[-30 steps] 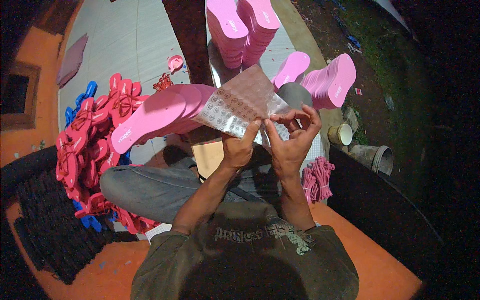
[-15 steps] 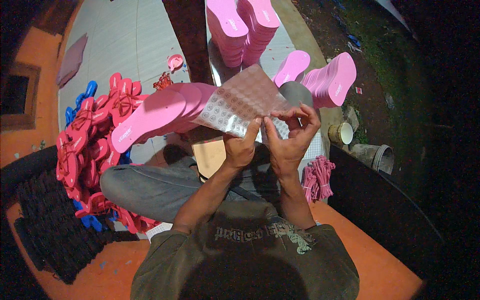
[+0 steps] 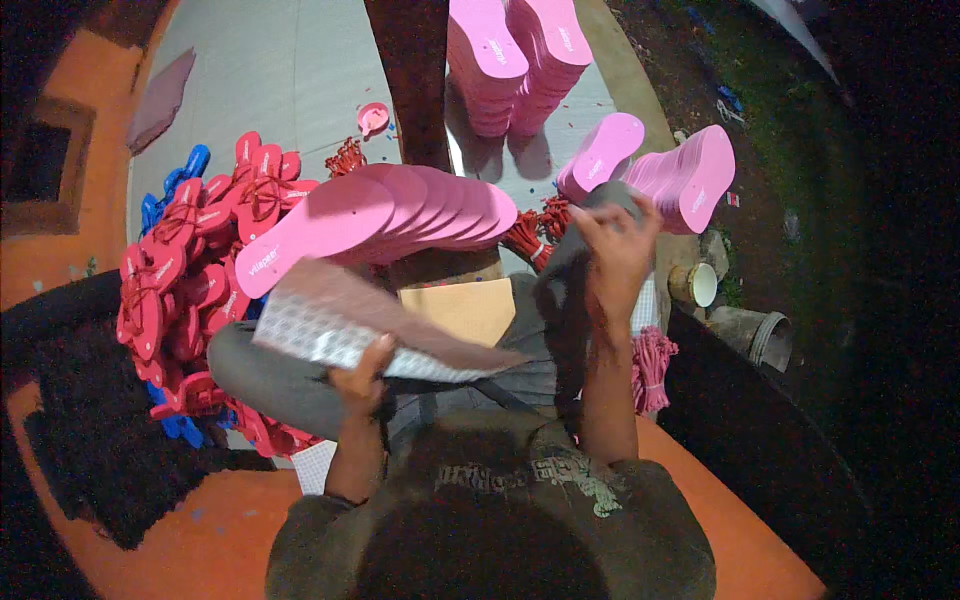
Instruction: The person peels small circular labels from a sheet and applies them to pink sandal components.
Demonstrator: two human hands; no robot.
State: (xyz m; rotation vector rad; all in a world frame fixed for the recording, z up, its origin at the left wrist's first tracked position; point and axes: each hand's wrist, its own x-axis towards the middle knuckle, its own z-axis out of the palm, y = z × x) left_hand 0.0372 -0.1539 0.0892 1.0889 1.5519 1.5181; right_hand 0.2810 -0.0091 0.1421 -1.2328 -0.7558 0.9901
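Observation:
My left hand [image 3: 362, 372] grips a sheet of small round stickers [image 3: 330, 325] by its near edge, thumb on top. The sheet is tilted and blurred, over my left thigh. Raised at the right, my right hand [image 3: 618, 250] has its thumb and forefinger bent toward each other, the other fingers partly lifted. Anything small between those fingertips cannot be made out. In front of me a row of pink flip-flop soles [image 3: 330, 215] lies fanned out, overlapping. A tan block [image 3: 460, 308] sits between the soles and my lap.
Red flip-flops [image 3: 185, 300] are heaped at left, with blue ones [image 3: 185, 175] among them. Tall stacks of pink soles [image 3: 497, 95] stand beyond a dark post [image 3: 408, 80]. More pink soles [image 3: 690, 180], bundled pink straps [image 3: 652, 370], red straps [image 3: 530, 240] and a bucket [image 3: 693, 285] are at right.
My hands have parted: the left has brought the sticker sheet down and left, while the right has left the sheet and risen slightly. The fanned soles and tan block are more exposed.

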